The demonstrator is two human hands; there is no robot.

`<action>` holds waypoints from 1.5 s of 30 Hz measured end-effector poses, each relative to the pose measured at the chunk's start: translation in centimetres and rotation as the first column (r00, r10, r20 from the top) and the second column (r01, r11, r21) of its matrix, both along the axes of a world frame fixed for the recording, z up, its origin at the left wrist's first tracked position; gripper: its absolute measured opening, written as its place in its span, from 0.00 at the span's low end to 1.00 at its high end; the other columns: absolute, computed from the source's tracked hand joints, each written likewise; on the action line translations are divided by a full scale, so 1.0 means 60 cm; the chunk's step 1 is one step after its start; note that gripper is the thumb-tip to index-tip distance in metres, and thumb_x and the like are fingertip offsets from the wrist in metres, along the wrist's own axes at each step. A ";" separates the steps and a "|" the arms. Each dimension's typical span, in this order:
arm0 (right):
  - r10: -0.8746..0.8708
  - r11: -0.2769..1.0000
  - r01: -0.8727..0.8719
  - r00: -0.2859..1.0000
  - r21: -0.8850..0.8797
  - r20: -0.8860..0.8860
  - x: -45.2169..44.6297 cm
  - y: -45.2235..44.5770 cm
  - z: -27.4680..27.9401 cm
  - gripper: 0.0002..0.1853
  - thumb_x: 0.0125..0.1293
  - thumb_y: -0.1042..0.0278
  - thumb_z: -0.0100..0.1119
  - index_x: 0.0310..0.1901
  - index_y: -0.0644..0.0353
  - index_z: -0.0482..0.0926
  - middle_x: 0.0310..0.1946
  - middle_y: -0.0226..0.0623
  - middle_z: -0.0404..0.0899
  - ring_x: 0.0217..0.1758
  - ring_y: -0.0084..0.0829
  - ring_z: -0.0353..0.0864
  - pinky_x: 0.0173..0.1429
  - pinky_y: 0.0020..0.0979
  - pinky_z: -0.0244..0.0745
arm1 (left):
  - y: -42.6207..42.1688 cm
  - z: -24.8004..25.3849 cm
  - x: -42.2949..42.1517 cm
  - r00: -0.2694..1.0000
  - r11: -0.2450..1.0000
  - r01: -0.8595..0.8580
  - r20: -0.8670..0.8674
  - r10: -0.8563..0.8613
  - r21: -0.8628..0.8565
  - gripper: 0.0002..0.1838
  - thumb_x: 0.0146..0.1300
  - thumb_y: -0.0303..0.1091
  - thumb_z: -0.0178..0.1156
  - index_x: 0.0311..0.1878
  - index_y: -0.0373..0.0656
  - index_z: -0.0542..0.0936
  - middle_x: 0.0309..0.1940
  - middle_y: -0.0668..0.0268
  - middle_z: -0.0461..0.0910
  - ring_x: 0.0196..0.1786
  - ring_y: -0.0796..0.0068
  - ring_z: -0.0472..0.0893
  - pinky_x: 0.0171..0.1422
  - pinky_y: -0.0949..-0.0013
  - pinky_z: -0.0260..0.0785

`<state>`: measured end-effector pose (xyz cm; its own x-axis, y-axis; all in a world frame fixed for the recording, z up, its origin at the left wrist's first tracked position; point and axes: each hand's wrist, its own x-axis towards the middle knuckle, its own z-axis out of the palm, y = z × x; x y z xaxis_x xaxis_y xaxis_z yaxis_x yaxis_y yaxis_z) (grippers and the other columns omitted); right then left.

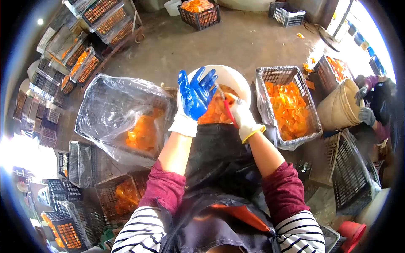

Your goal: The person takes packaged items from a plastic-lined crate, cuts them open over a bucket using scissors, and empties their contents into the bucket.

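Brown floor [160, 50] spreads on the far side of the white tub [241, 79], which holds orange pieces [213, 113], likely light, soft and slippery, best pinched across the flat. The left grip [195, 98] is spread, holding nothing; the right grip [244, 116] curls round a red-handled tool [228, 109].

At 12 o'clock on my feed, the black apron [223, 164] hides the white tub's [241, 83] near wall, and the red tool [228, 109] in the right hand [244, 120] has a far end too blurred for me to make out. At 11 o'clock, my top edge cuts off the stacked crates [100, 12]. At 3 o'clock, a co-worker [383, 103] is cropped. Toward 9 o'clock, glare [10, 152] swallows detail, and the distant crates' [47, 137] contents are too small to tell.
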<state>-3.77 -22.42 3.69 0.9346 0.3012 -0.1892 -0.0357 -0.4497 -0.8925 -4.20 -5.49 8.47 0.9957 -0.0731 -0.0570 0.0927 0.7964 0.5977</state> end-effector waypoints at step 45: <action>-0.028 0.891 0.009 0.999 0.453 0.035 0.038 0.088 -0.062 0.22 0.69 0.65 0.55 0.63 0.58 0.71 0.55 0.43 0.78 0.59 0.39 0.76 0.61 0.33 0.70 | 0.142 -0.046 -0.021 0.884 -0.749 -0.386 0.447 -0.135 0.538 0.42 0.63 0.60 0.55 0.72 0.41 0.59 0.70 0.54 0.61 0.72 0.53 0.60 0.74 0.46 0.47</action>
<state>-1.49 -17.15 0.00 0.9448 0.3277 0.0008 -0.0005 0.0039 -1.0000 -5.45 3.03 5.73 0.8937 -0.0424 0.4467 -0.0689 -0.9967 0.0432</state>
